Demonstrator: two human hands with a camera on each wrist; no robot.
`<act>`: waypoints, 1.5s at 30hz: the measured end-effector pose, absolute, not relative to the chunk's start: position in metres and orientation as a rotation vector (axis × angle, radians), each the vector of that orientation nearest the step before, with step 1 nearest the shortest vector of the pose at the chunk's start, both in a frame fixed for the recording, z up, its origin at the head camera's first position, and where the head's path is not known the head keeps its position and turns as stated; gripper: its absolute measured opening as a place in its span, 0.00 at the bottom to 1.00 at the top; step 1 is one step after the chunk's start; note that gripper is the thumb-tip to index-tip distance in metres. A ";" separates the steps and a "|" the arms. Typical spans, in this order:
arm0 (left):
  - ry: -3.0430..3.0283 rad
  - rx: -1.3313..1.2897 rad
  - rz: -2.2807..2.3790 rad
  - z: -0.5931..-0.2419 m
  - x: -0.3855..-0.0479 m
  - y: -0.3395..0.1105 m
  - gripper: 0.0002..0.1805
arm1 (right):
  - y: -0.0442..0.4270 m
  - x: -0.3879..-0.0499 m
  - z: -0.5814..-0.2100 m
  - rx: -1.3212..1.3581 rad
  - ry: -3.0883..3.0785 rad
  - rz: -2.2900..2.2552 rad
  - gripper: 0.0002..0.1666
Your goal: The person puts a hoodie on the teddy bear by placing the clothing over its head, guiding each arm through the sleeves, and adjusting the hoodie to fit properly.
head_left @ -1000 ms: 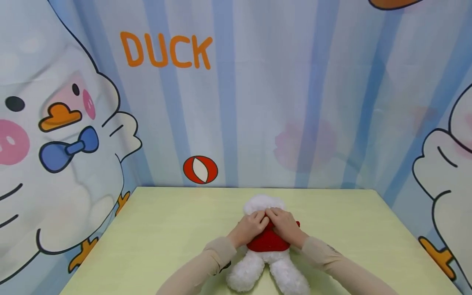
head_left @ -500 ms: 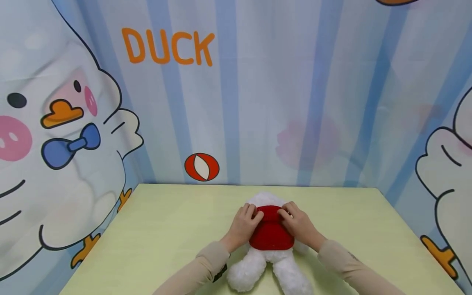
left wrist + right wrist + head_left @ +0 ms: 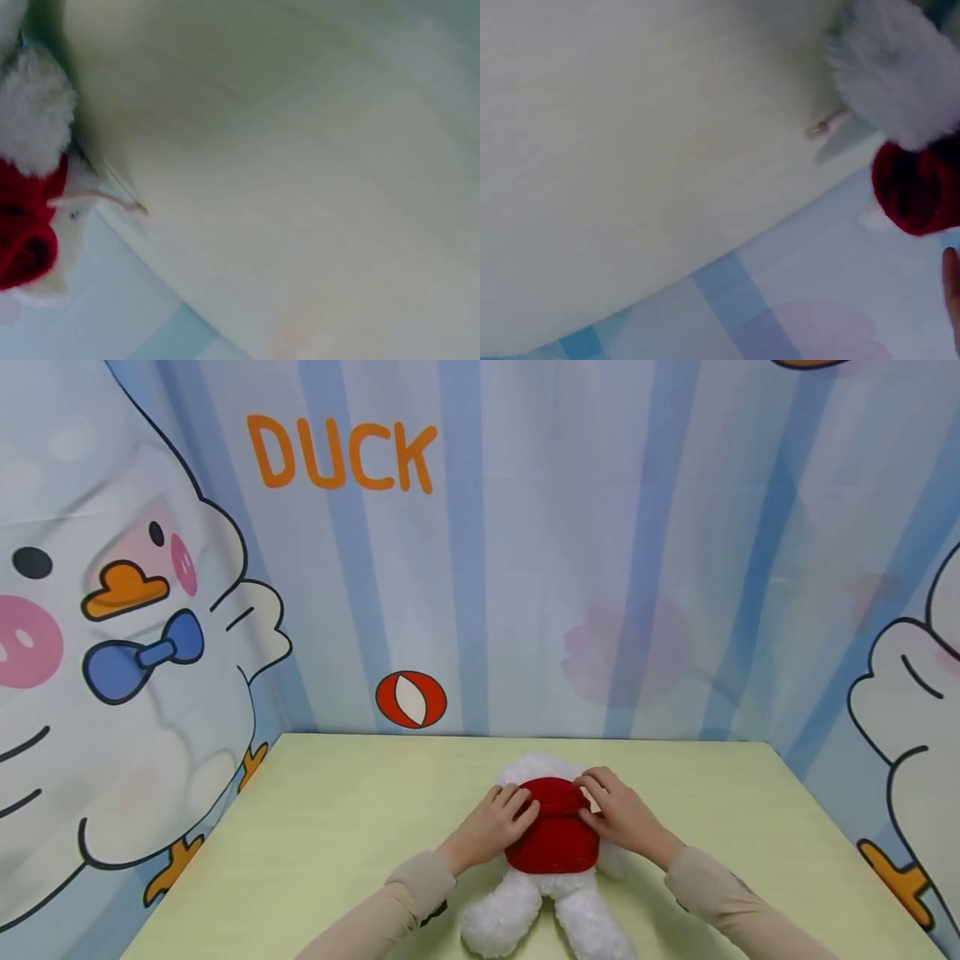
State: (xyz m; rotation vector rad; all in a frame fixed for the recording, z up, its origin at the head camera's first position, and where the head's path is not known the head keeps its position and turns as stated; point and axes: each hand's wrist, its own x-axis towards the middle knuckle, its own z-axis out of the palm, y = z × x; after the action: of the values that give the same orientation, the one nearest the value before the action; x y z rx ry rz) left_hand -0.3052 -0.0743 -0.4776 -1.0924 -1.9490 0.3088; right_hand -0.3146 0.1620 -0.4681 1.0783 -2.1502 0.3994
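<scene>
On the table, a white fluffy plush toy (image 3: 513, 913) lies with its legs toward me and its head at the far end. A red knit toy top (image 3: 553, 845) covers its body, its upper part rolled or folded over in a band. My left hand (image 3: 491, 822) curls its fingers on the left end of that band, thumb against the cloth. At the right end, my right hand (image 3: 628, 814) touches the edge with thumb and fingers spread apart. The red roll (image 3: 26, 251) shows its coiled end in the left wrist view. One fingertip (image 3: 952, 281) is near it in the right wrist view.
The pale yellow table (image 3: 360, 802) reaches back to a printed curtain (image 3: 517, 552) with cartoon ducks. Curtain panels also stand at both sides.
Both hands have parted from the middle of the red top and drawn outward to its sides. Its upper part now shows a fold line. The right hand's fingers have spread.
</scene>
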 end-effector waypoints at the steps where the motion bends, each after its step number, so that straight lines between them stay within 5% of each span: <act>1: -1.940 -1.094 0.279 -0.478 -0.305 -0.074 0.09 | 0.162 -0.312 -0.470 1.030 -2.166 0.433 0.18; 6: -1.897 -1.068 0.076 -0.484 -0.305 -0.064 0.18 | 0.154 -0.304 -0.487 0.877 -2.075 0.404 0.09; 9: -1.852 -1.037 0.059 -0.486 -0.305 -0.058 0.21 | 0.148 -0.305 -0.492 0.867 -1.908 0.303 0.18; 18: -2.003 -0.997 0.232 -0.485 -0.301 -0.068 0.06 | 0.160 -0.314 -0.491 1.117 -1.809 0.142 0.18; 27: -2.286 -1.002 -0.015 -0.476 -0.299 -0.079 0.07 | 0.170 -0.310 -0.488 1.054 -1.899 0.107 0.24; 29: -2.236 -1.003 0.047 -0.480 -0.299 -0.076 0.03 | 0.167 -0.309 -0.490 1.060 -1.859 0.051 0.23; 37: -2.021 -0.808 0.155 -0.496 -0.296 -0.080 0.12 | 0.172 -0.304 -0.488 1.121 -1.986 0.167 0.17; 42: -2.004 -1.035 -0.006 -0.489 -0.280 -0.099 0.06 | 0.191 -0.280 -0.485 1.237 -2.097 0.328 0.06; 45: -2.198 -1.180 -0.118 -0.491 -0.270 -0.105 0.04 | 0.192 -0.268 -0.491 1.226 -2.134 0.314 0.16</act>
State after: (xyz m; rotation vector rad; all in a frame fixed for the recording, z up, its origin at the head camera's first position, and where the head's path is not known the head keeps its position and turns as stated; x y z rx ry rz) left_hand -0.2705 -0.1048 -0.4914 -1.1797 -2.1979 -0.1178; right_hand -0.2676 0.1916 -0.4914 1.2259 -2.1339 0.3140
